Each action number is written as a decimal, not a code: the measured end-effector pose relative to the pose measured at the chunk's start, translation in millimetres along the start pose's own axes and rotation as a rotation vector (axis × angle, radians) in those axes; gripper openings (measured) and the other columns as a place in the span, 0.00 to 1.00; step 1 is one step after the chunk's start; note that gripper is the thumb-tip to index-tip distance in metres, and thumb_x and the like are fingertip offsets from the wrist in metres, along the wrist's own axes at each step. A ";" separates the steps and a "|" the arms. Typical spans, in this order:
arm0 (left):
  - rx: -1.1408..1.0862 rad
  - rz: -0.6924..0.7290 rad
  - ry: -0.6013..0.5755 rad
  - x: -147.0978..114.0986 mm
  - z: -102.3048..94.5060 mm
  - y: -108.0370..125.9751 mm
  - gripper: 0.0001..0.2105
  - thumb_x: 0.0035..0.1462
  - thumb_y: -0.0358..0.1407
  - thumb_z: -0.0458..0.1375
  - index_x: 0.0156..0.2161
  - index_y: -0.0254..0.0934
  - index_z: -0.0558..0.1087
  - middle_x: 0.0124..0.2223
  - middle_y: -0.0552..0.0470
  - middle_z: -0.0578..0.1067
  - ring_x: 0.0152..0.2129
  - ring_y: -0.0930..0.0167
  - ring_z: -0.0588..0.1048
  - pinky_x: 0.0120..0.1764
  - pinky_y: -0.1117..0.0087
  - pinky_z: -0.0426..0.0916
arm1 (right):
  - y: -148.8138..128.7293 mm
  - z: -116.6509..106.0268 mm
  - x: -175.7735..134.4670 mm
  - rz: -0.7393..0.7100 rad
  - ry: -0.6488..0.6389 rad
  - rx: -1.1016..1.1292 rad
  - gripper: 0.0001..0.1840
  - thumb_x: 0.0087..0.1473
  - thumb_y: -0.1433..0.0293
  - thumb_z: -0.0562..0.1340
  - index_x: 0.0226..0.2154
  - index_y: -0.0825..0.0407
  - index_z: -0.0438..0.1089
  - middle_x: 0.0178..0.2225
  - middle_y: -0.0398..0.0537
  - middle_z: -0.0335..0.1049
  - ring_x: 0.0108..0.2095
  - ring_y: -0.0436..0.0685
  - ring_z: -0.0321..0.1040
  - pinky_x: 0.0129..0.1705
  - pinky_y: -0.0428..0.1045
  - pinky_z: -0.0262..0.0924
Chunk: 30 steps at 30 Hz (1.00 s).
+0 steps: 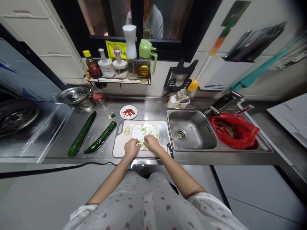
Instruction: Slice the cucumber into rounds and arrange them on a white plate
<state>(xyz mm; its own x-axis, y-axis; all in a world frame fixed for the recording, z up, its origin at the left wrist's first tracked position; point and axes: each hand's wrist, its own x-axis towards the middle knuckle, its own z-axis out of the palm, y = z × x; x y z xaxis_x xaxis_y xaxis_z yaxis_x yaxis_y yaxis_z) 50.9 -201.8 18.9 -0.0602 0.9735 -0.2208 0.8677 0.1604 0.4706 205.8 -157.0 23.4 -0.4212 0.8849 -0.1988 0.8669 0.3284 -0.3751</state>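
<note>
Both hands are at the near edge of a white square plate (136, 131), which lies on a pale cutting board (119, 145). Thin cucumber slices (144, 127) are spread in small groups on the plate. My left hand (131, 148) has its fingertips pinched round a pale cucumber slice at the plate's lower left. Beside it, my right hand (151, 142) is closed, fingertips down at another slice. Loose slices (127, 131) lie on the board's left side. A kitchen knife (163, 133) rests along the board's right side, its black handle toward me.
Two cucumbers (81, 135) lie left of the board. A small dish (136, 114) of red bits stands behind it. The sink (192, 140) and a red plastic bag (235, 140) are right. A lidded steel pot (82, 103) and a condiment shelf (115, 80) stand behind.
</note>
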 end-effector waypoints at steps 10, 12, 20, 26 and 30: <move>0.039 0.015 -0.045 2.9 2.7 4.8 0.07 0.56 0.40 0.57 0.36 0.41 0.74 0.39 0.51 0.75 0.39 0.65 0.71 0.41 0.66 0.54 | -3.2 -5.8 -2.7 0.056 -0.108 -0.037 0.07 0.57 0.69 0.57 0.38 0.52 0.69 0.41 0.52 0.68 0.42 0.56 0.61 0.37 0.47 0.51; 0.047 0.015 -0.050 3.3 3.2 5.3 0.06 0.56 0.39 0.57 0.36 0.41 0.73 0.39 0.52 0.75 0.39 0.66 0.71 0.41 0.66 0.54 | -3.7 -6.4 -3.4 0.064 -0.119 -0.050 0.08 0.57 0.69 0.56 0.39 0.52 0.69 0.41 0.52 0.68 0.43 0.56 0.61 0.39 0.47 0.51; 0.049 0.017 -0.054 7.7 6.3 10.5 0.08 0.57 0.41 0.56 0.34 0.40 0.74 0.38 0.50 0.75 0.40 0.65 0.71 0.43 0.65 0.53 | -2.9 -2.1 -5.7 0.057 -0.095 -0.081 0.08 0.58 0.68 0.56 0.38 0.52 0.69 0.42 0.51 0.68 0.44 0.56 0.61 0.39 0.47 0.52; 0.052 0.003 -0.055 13.0 7.6 14.7 0.06 0.57 0.38 0.56 0.34 0.40 0.73 0.38 0.50 0.75 0.40 0.65 0.71 0.43 0.64 0.53 | -4.5 -3.0 -6.9 0.061 -0.084 -0.090 0.08 0.58 0.69 0.56 0.38 0.52 0.69 0.41 0.52 0.69 0.44 0.57 0.62 0.39 0.47 0.53; 0.044 0.005 -0.064 12.9 4.8 17.3 0.06 0.56 0.39 0.57 0.34 0.40 0.73 0.37 0.50 0.76 0.39 0.66 0.71 0.43 0.65 0.53 | -3.6 -1.4 -8.5 0.052 -0.071 -0.112 0.08 0.58 0.69 0.56 0.39 0.52 0.69 0.42 0.53 0.68 0.45 0.57 0.62 0.40 0.48 0.53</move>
<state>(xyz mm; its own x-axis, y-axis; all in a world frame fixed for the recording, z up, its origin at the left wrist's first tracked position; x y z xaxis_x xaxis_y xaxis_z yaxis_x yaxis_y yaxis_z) 67.5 -187.2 20.1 -0.0256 0.9615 -0.2738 0.8887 0.1473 0.4342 206.6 -165.2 27.7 -0.3891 0.8775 -0.2803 0.9108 0.3208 -0.2599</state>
